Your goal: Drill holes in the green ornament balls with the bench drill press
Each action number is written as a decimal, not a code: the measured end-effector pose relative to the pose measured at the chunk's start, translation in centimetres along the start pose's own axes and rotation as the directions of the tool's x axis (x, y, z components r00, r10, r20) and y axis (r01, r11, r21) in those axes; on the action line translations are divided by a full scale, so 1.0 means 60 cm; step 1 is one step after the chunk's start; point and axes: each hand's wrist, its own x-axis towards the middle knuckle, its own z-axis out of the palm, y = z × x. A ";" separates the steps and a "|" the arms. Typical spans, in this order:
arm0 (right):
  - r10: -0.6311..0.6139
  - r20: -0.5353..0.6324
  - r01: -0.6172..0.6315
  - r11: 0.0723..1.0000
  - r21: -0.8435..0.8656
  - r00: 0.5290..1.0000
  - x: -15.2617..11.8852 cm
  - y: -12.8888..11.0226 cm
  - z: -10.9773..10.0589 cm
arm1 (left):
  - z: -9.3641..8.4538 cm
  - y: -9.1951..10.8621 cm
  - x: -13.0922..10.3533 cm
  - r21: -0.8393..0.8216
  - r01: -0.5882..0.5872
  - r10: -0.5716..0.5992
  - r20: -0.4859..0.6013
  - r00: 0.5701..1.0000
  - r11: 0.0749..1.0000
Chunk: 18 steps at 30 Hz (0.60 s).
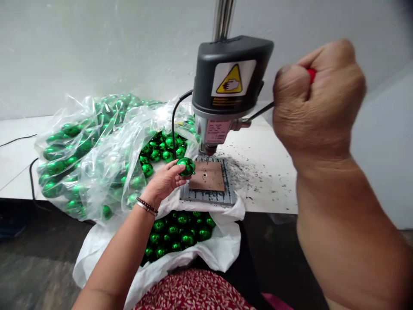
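Observation:
A shiny green bauble [186, 167] is pinched in the fingers of my left hand [166, 181], just left of the drill press's base. My right hand [321, 94] is wrapped round the red-ended feed lever [263, 110] of the bench drill press [230, 79]. Below the chuck [210, 149], a brown board [213, 176] with a small hole lies on the grey slotted base [206, 196]. The drill bit is thin and hard to make out; the bauble is beside it, not under it.
A large clear plastic bag [93, 150] full of green baubles lies left on the white table [271, 185]. In front hangs an open white sack [226, 241] with more baubles. Dark shavings [248, 168] are scattered right of the base. A black cable [174, 116] runs down from the drill.

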 end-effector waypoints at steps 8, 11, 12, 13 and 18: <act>-0.040 0.044 0.035 0.994 0.105 0.998 0.003 0.002 -0.005 | 0.052 -0.052 0.052 0.499 -0.108 0.199 -0.132 0.971 0.860; -0.054 0.057 0.048 0.993 0.110 0.997 0.003 0.003 -0.006 | 0.057 -0.063 0.067 0.586 -0.127 0.251 -0.135 0.959 0.800; -0.047 0.064 0.041 0.994 0.101 0.997 0.003 0.003 -0.006 | 0.058 -0.065 0.071 0.609 -0.128 0.264 -0.138 0.955 0.782; -0.043 0.072 0.036 0.995 0.095 0.996 0.003 0.002 -0.007 | 0.058 -0.068 0.074 0.631 -0.131 0.277 -0.139 0.951 0.764; -0.074 0.083 0.066 0.994 0.090 0.994 0.003 0.005 -0.009 | 0.057 -0.073 0.076 0.737 -0.182 0.346 -0.074 0.935 0.651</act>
